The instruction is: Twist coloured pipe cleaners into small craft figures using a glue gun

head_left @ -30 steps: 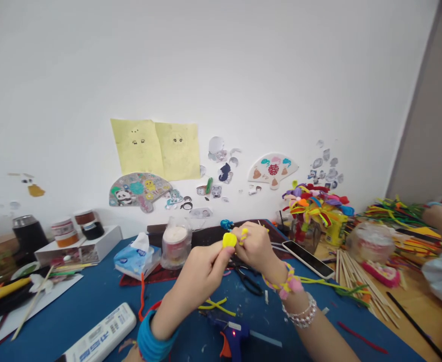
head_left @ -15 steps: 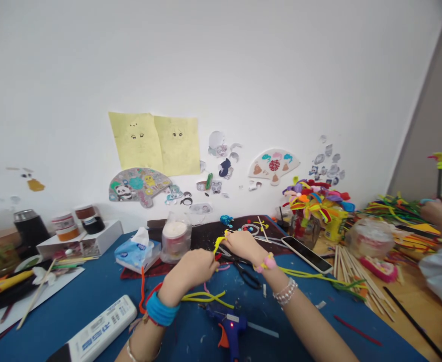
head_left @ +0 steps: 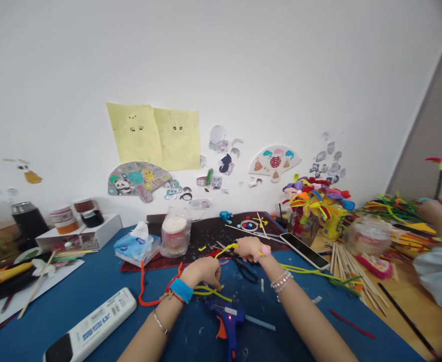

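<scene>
My right hand [head_left: 249,249] is closed on a yellow pipe cleaner [head_left: 226,248], which runs down-left from its fingers towards my left hand. My left hand [head_left: 203,272] is a little lower and to the left, fingers curled down; what is in them is hidden. Beneath it, yellow-green pipe cleaners [head_left: 215,292] lie on the blue mat. An orange-red pipe cleaner [head_left: 142,289] bends beside my left wrist. Black-handled scissors [head_left: 247,271] lie just below my right hand. Nearer me is a blue glue gun [head_left: 228,317] with an orange trigger and a lit red light.
A tissue pack [head_left: 136,247] and a wrapped jar [head_left: 175,234] stand left of my hands. A phone [head_left: 304,250], wooden sticks [head_left: 351,271] and a vase of pipe-cleaner flowers [head_left: 305,226] are on the right. At the far right another person's hand [head_left: 437,216] holds a black-stemmed flower.
My hands have moved apart: the left has come down towards the yellow-green pipe cleaners, the right has shifted slightly right with the yellow one. The other person's flower has turned.
</scene>
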`<state>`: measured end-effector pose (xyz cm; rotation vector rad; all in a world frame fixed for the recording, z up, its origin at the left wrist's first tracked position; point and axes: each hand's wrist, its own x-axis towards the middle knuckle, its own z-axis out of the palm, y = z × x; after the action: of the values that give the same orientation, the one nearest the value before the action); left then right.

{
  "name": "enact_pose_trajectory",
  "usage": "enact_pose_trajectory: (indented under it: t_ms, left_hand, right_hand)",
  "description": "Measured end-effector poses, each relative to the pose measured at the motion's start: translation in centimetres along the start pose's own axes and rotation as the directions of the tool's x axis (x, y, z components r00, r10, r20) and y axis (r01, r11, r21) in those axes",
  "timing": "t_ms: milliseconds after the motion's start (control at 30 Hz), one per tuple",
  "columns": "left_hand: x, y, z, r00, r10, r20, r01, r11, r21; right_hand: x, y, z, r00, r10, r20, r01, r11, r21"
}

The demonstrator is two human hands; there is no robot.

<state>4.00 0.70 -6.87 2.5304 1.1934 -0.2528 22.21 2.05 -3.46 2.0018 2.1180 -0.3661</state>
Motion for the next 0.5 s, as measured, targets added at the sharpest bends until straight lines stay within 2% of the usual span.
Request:
enact_pose_trajectory:
  t_ms: [233,500]
  left_hand:
    - [0.8,-1.3,0.4,0.995,0.074,0.064,-0.072,0.997,-0.032]
    - [1.1,-1.6,0.8,0.99,0.106,0.089,-0.103,0.994,-0.04]
  right_hand:
    - [1.2,0.8,0.5,1.0,0.001,-0.006,-0.001,1.0,-0.003]
    - [2.1,1.2,0.9,1.0,0.0,-0.006,0.0,1.0,-0.031]
